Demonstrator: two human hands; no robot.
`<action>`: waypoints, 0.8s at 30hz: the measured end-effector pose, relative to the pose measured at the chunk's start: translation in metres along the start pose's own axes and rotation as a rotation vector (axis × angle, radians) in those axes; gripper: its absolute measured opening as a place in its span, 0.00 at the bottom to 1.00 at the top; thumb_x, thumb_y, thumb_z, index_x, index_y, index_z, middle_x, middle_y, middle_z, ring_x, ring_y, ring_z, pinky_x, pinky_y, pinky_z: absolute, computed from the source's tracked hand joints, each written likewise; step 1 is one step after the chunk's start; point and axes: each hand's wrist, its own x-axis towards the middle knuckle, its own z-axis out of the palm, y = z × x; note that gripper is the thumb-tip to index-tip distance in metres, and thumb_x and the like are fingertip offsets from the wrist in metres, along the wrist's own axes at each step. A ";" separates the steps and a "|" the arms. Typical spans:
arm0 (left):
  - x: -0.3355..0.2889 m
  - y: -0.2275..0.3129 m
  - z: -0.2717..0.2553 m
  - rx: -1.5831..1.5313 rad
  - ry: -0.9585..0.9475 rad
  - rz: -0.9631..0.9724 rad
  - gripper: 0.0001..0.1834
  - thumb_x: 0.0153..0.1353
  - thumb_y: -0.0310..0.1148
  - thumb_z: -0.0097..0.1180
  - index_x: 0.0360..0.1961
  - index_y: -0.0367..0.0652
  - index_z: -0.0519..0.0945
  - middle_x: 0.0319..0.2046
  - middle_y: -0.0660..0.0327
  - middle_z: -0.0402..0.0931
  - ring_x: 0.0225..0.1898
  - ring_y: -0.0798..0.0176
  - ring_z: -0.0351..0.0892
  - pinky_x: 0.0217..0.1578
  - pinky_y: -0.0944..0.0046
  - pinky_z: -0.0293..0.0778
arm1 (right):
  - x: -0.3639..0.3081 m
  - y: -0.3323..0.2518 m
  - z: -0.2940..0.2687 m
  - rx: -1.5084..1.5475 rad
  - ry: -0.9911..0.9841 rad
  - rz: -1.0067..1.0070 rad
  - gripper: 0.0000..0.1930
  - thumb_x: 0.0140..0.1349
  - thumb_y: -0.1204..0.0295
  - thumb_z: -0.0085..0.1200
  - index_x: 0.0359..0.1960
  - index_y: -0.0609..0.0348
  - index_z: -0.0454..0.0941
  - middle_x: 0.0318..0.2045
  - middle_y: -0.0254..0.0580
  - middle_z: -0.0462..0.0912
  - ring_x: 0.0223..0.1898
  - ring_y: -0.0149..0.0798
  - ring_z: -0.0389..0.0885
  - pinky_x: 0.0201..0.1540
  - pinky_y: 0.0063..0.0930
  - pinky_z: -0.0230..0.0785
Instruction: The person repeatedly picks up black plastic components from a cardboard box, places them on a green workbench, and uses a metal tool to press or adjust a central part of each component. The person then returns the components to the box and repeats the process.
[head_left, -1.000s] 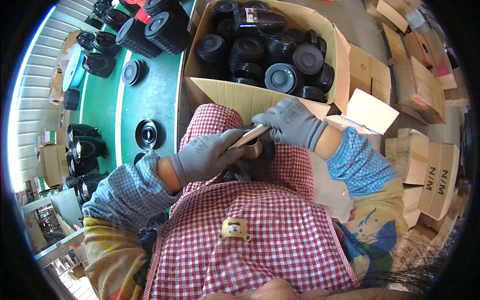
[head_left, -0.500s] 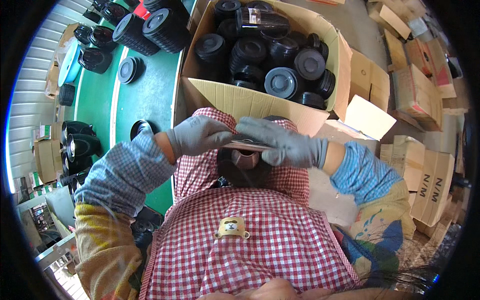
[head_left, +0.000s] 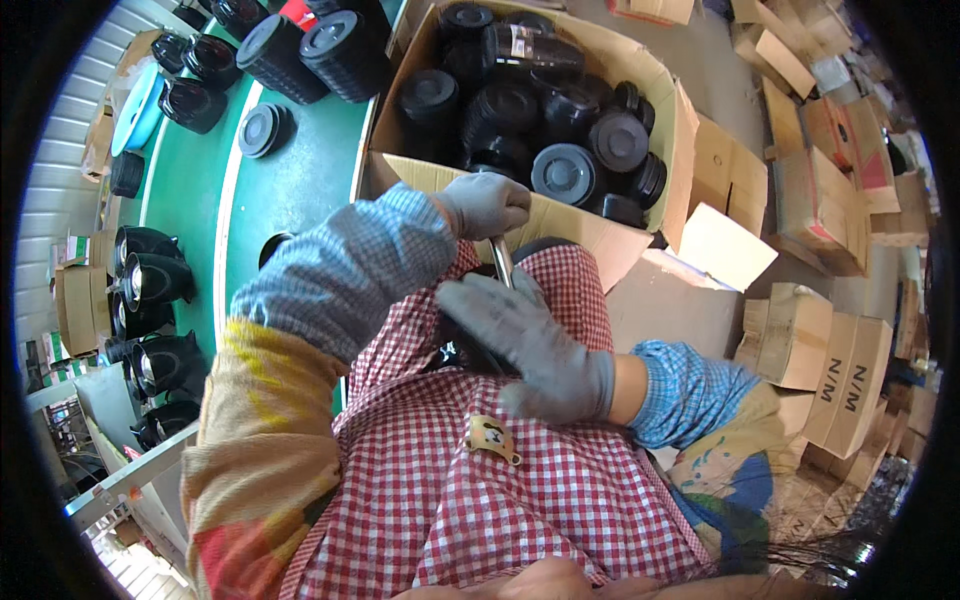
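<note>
My left hand [head_left: 485, 205], in a grey glove, is closed at the far end of a narrow shiny metal bar [head_left: 501, 262], just before the cardboard box. The bar runs from that fist toward my lap. My right hand [head_left: 540, 340], also in a grey glove, lies with its fingers stretched out over the bar's near end. Beneath it, between my knees, is a dark object [head_left: 485, 352], mostly hidden by the hand. Its kind cannot be made out.
A cardboard box [head_left: 560, 212] full of round black lidded parts stands beyond my knees. To the left is a green table [head_left: 185, 230] with stacked black parts [head_left: 345, 55], a single disc-shaped stack [head_left: 265, 130] and several black housings [head_left: 155, 280]. Cartons [head_left: 845, 385] stand at the right.
My left hand has moved right and away from me. The bar has swung from lying crosswise to pointing away from me. My right hand has come closer to my body.
</note>
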 end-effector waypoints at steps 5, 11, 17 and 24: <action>-0.078 -0.004 0.005 0.066 0.897 0.544 0.16 0.62 0.29 0.59 0.50 0.37 0.81 0.43 0.50 0.81 0.45 0.45 0.82 0.48 0.50 0.78 | -0.004 0.047 -0.013 0.619 0.159 -0.149 0.52 0.66 0.27 0.21 0.80 0.53 0.34 0.80 0.53 0.40 0.80 0.48 0.45 0.78 0.42 0.40; -0.113 0.070 0.083 0.182 0.521 0.953 0.15 0.61 0.50 0.61 0.39 0.52 0.82 0.45 0.59 0.74 0.46 0.55 0.76 0.46 0.51 0.73 | -0.003 0.020 -0.027 0.762 0.028 0.131 0.48 0.68 0.27 0.20 0.81 0.46 0.39 0.79 0.49 0.48 0.78 0.50 0.51 0.72 0.45 0.56; -0.097 0.059 0.106 0.120 0.528 0.838 0.15 0.58 0.51 0.66 0.36 0.54 0.79 0.35 0.64 0.77 0.39 0.57 0.78 0.41 0.54 0.72 | 0.047 0.068 -0.053 0.347 0.221 -0.172 0.44 0.71 0.32 0.26 0.74 0.53 0.62 0.68 0.52 0.72 0.66 0.50 0.72 0.68 0.45 0.64; -0.087 0.056 0.095 0.020 0.436 0.903 0.13 0.61 0.50 0.61 0.31 0.54 0.78 0.29 0.65 0.77 0.34 0.61 0.79 0.38 0.57 0.74 | 0.109 0.129 -0.034 0.298 0.116 -0.259 0.34 0.76 0.43 0.34 0.26 0.59 0.78 0.28 0.40 0.78 0.40 0.44 0.78 0.56 0.39 0.65</action>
